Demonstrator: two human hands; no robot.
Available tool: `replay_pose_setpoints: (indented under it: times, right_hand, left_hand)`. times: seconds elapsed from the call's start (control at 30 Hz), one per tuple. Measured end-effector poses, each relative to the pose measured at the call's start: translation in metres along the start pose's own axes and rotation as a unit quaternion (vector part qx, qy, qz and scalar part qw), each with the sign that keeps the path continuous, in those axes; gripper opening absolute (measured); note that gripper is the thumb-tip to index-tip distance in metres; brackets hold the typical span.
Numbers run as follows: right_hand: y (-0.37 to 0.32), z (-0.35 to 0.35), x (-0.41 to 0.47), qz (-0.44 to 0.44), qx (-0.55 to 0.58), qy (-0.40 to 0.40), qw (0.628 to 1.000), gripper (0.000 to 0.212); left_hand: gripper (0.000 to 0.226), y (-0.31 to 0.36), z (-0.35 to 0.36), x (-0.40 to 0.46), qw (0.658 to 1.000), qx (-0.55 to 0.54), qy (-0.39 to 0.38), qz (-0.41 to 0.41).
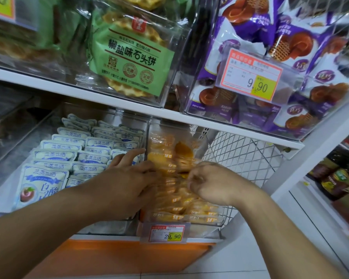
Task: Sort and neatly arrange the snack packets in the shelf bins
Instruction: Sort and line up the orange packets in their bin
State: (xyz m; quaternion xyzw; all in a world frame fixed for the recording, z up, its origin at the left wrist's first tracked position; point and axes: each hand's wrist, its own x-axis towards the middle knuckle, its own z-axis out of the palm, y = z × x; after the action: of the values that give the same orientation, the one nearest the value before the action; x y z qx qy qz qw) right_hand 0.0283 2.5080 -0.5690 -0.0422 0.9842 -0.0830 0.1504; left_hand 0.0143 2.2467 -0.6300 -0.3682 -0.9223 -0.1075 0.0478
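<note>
White shop shelving (129,101) fills the view, with clear bins on two levels and a wire mesh panel (240,156) at the right end of the lower shelf. Your task items, the orange snack packets (175,190), sit stacked in the narrow clear bin (189,135) on the lower level, directly beside a wider bin of white and blue packets (69,154). Your left hand (127,178) lies flat with fingers extended, straddling the divider between the two bins and pressing on packets. Your right hand (210,182) has its fingers curled over the orange stack; it appears to pinch a packet edge, though motion blur prevents confirmation. Risks noted: the orange stack looks loose and slippery, so a pull from the right hand could drag neighbouring packets out of line or over the front lip above the price tag (166,234). Pressure from your left palm may crush or skew the white packets nearest the divider, or push one across it.
</note>
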Motion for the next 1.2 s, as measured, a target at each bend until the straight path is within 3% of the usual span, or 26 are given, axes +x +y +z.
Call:
replay_pose_setpoints:
  times: [0.17, 0.63, 0.83, 0.9, 1.07, 1.13, 1.2]
  right_hand:
    - [0.008, 0.004, 0.001, -0.012, 0.09, 0.031, 0.995, 0.046]
    - [0.01, 0.01, 0.013, -0.007, 0.034, 0.046, 0.998, 0.057]
    - [0.003, 0.013, 0.006, -0.043, 0.106, 0.124, 0.986, 0.06]
    - [0.0, 0.012, 0.002, -0.07, 0.116, 0.102, 0.986, 0.067]
    - [-0.02, 0.012, -0.009, -0.121, 0.048, -0.033, 0.991, 0.113]
    - [-0.027, 0.018, -0.011, -0.131, 0.022, -0.048, 0.99, 0.116]
    - [-0.033, 0.025, -0.012, -0.14, -0.004, 0.011, 0.99, 0.101]
  left_hand:
    - [0.063, 0.003, -0.001, 0.0, 1.0, -0.004, 0.002, -0.01]
    - [0.064, 0.005, -0.002, 0.001, 1.0, -0.008, -0.01, -0.019]
    - [0.07, 0.009, -0.004, -0.001, 0.995, -0.048, 0.058, -0.058]
    - [0.065, 0.01, -0.005, 0.002, 0.989, -0.098, 0.08, -0.083]
    - [0.062, 0.011, -0.012, -0.001, 0.973, -0.193, 0.057, -0.109]
    - [0.062, 0.011, -0.014, -0.005, 0.971, -0.208, 0.036, -0.112]
    - [0.066, 0.011, -0.017, -0.009, 0.972, -0.199, 0.012, -0.125]
